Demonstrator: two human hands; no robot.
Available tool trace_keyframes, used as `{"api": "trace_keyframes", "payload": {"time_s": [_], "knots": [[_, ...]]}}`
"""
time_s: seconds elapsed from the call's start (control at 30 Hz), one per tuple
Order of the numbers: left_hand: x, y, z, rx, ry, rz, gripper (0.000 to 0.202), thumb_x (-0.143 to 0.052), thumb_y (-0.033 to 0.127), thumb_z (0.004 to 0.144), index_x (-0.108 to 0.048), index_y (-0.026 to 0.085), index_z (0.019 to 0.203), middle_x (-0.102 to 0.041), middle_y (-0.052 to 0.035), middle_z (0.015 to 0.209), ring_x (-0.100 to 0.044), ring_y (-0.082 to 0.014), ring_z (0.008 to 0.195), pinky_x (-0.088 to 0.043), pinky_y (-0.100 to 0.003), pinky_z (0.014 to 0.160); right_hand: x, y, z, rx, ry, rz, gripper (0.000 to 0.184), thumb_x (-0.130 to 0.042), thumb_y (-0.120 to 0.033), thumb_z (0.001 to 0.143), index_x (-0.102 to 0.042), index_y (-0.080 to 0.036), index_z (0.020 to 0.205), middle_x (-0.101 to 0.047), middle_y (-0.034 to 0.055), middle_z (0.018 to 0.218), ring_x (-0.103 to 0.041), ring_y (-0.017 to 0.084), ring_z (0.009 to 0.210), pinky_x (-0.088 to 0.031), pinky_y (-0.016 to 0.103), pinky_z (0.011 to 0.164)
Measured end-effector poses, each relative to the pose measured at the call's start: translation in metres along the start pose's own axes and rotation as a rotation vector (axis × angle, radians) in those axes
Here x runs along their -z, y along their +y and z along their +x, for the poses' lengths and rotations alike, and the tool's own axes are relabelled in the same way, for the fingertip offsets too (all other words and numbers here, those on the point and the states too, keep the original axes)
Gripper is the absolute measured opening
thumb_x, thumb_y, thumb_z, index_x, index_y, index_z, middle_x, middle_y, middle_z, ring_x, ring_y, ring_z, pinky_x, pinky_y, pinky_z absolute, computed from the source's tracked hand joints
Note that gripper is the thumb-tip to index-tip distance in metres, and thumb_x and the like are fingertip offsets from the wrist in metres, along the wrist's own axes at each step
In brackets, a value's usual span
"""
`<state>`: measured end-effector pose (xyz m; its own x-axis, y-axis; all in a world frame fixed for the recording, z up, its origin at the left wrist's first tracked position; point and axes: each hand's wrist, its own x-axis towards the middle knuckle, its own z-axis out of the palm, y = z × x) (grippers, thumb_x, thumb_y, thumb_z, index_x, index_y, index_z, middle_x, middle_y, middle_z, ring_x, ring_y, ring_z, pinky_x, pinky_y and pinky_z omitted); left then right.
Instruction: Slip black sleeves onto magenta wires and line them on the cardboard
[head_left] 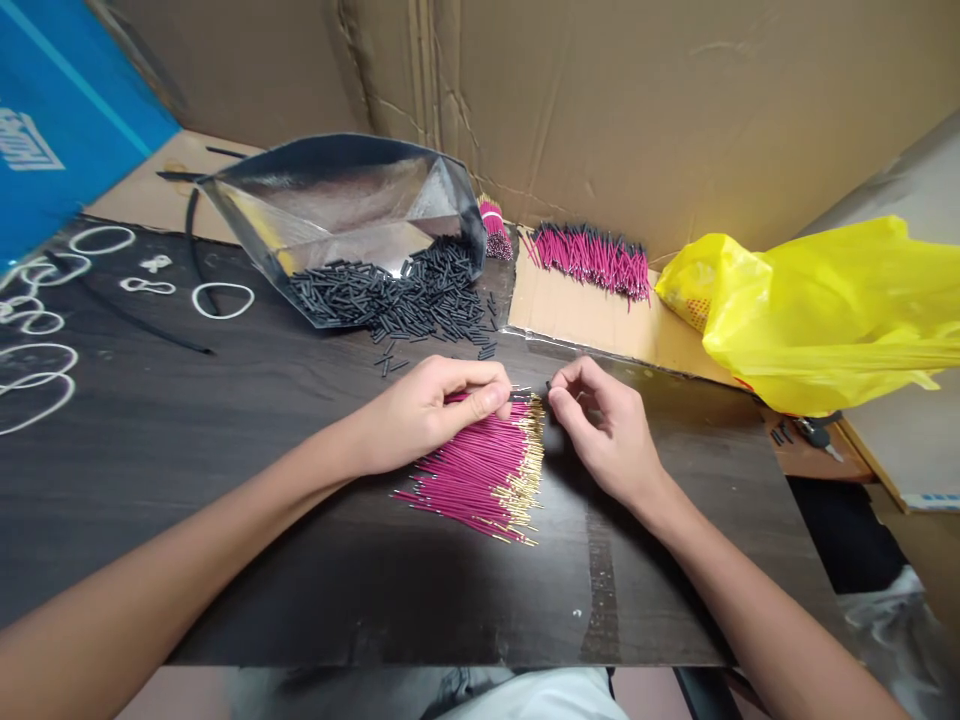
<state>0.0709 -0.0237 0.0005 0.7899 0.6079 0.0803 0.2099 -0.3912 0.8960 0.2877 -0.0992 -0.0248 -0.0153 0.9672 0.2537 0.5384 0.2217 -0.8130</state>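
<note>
Now left hand (427, 415) pinches one pink wire (480, 400), right hand (600, 420) pinches black sleeve (550, 386); small finished heap (592, 258) behind, big bare pile (487, 475) left.

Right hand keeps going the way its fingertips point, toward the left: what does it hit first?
Probably the left hand: the right hand points at its fingertips, with a small dark piece between them above the pink wires. Depth is unclear.

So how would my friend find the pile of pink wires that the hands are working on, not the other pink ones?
Start at the dark wooden board in the middle. Near its centre, between the left hand and right hand, lies a fan of pink wires. Unlike the far pink wires on cardboard by the yellow bag, these have bare gold tips showing.
</note>
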Motion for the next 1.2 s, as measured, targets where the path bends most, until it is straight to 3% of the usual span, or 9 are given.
{"api": "trace_keyframes", "payload": {"time_s": [0.1,0.2,0.33,0.47,0.57,0.67,0.9,1.1,1.2], "knots": [[0.003,0.000,-0.001,0.002,0.021,-0.028,0.033,-0.048,0.034,0.103,-0.063,0.015,0.079,-0.056,0.0011,0.072,-0.045,-0.0115,0.064,-0.034,-0.025,0.060,0.002,0.008,0.005,-0.046,-0.061,-0.290,0.010,-0.060,-0.019,0.088,-0.056,-0.021,0.079,-0.060,-0.0025,0.070,-0.052,0.013,0.062,-0.038,0.030,0.062],[0.002,0.000,0.000,-0.002,0.034,-0.063,0.033,-0.048,0.032,0.103,-0.062,0.015,0.078,-0.053,0.0015,0.071,-0.045,-0.0115,0.065,-0.035,-0.025,0.063,0.001,0.011,0.005,-0.072,-0.104,-0.387,0.006,-0.061,-0.019,0.085,-0.058,-0.020,0.080,-0.063,-0.0018,0.073,-0.054,0.014,0.065,-0.037,0.030,0.063],[-0.002,-0.001,0.002,-0.085,0.087,-0.152,0.032,-0.052,0.031,0.103,-0.066,0.015,0.078,-0.056,-0.0019,0.083,-0.051,-0.0140,0.078,-0.041,-0.025,0.074,-0.002,-0.001,-0.001,-0.008,-0.023,-0.135,0.004,-0.060,-0.022,0.092,-0.062,-0.021,0.089,-0.058,-0.0032,0.071,-0.052,0.013,0.062,-0.040,0.028,0.061],[-0.010,0.000,0.002,-0.095,0.144,-0.367,0.033,-0.060,0.039,0.100,-0.071,0.016,0.078,-0.058,-0.0083,0.110,-0.057,-0.0203,0.103,-0.047,-0.030,0.090,-0.010,-0.018,-0.006,0.047,-0.026,0.131,0.013,-0.062,-0.030,0.097,-0.066,-0.023,0.107,-0.057,-0.0008,0.081,-0.051,0.013,0.066,-0.043,0.028,0.061],[-0.019,0.003,0.001,-0.067,0.165,-0.520,0.035,-0.062,0.042,0.099,-0.071,0.017,0.077,-0.056,-0.0103,0.123,-0.057,-0.0241,0.114,-0.048,-0.035,0.099,-0.021,-0.027,-0.008,0.072,-0.020,0.228,0.007,-0.064,-0.031,0.096,-0.065,-0.024,0.098,-0.054,-0.0002,0.085,-0.048,0.012,0.066,-0.042,0.027,0.060],[-0.028,0.004,0.000,-0.042,0.200,-0.543,0.032,-0.064,0.042,0.098,-0.074,0.017,0.080,-0.058,-0.0115,0.123,-0.054,-0.0264,0.122,-0.046,-0.037,0.104,-0.030,-0.030,-0.008,0.043,0.020,0.311,0.020,-0.064,-0.032,0.096,-0.055,-0.022,0.081,-0.048,-0.0016,0.079,-0.043,0.012,0.064,-0.038,0.027,0.057],[-0.036,-0.001,0.002,0.010,0.364,-0.590,0.020,-0.072,0.036,0.092,-0.080,0.019,0.083,-0.057,-0.0085,0.115,-0.055,-0.0218,0.113,-0.047,-0.032,0.100,-0.033,-0.023,-0.010,-0.071,-0.018,0.392,0.019,-0.061,-0.036,0.099,-0.061,-0.021,0.088,-0.048,-0.0004,0.082,-0.046,0.013,0.069,-0.043,0.026,0.060],[-0.041,-0.001,0.001,0.053,0.381,-0.736,0.018,-0.075,0.034,0.090,-0.079,0.019,0.082,-0.054,-0.0073,0.111,-0.054,-0.0194,0.108,-0.050,-0.028,0.094,-0.037,-0.022,-0.010,-0.068,0.056,0.354,0.014,-0.064,-0.036,0.098,-0.067,-0.023,0.100,-0.055,0.0009,0.086,-0.051,0.014,0.073,-0.045,0.027,0.064],[-0.043,0.002,0.001,0.058,0.383,-0.766,0.017,-0.075,0.036,0.090,-0.080,0.019,0.087,-0.055,-0.0076,0.112,-0.054,-0.0203,0.109,-0.050,-0.030,0.094,-0.037,-0.024,-0.009,-0.067,0.034,0.383,0.017,-0.064,-0.038,0.098,-0.067,-0.022,0.096,-0.054,0.0013,0.086,-0.050,0.014,0.074,-0.045,0.026,0.063]]}}
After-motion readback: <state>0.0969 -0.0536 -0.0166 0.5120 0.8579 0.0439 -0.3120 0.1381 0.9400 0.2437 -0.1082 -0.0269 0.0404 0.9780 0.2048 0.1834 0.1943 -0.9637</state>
